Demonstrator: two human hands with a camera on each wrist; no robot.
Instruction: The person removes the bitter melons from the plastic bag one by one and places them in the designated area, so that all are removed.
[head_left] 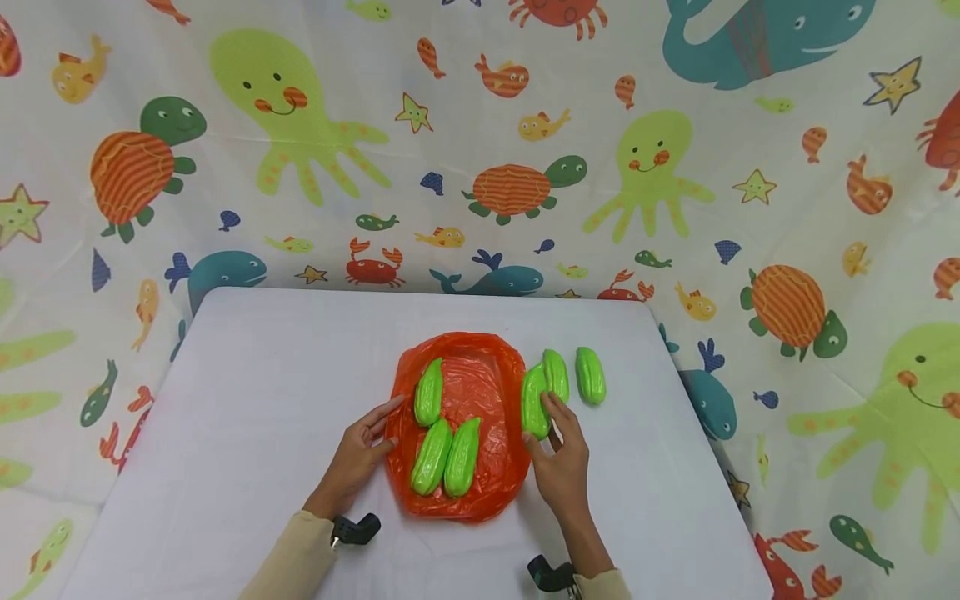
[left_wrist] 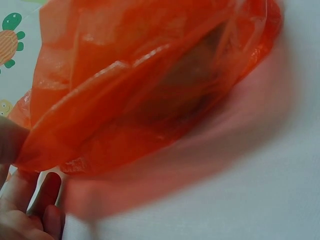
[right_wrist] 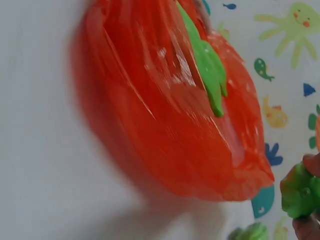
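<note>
An orange-red plastic bag (head_left: 491, 450), spread open like a bowl, sits on the white table. Three glossy green ridged gourds lie inside it: one upper left (head_left: 429, 393), two lower down (head_left: 431, 458). My left hand (head_left: 362, 454) pinches the bag's left edge, thumb above and fingers below in the left wrist view. At the bag's right edge my right hand (head_left: 562, 467) grips another green gourd (head_left: 534, 400) between thumb and fingers. Its blunt end shows in the right wrist view, where the held gourd (right_wrist: 298, 192) is partly cut off by the frame.
Two more green gourds lie on the table right of the bag, a nearer one (head_left: 556, 375) just behind the held gourd and a farther one (head_left: 591, 377). A curtain (head_left: 480, 125) printed with sea animals hangs behind the white tabletop (head_left: 247, 400).
</note>
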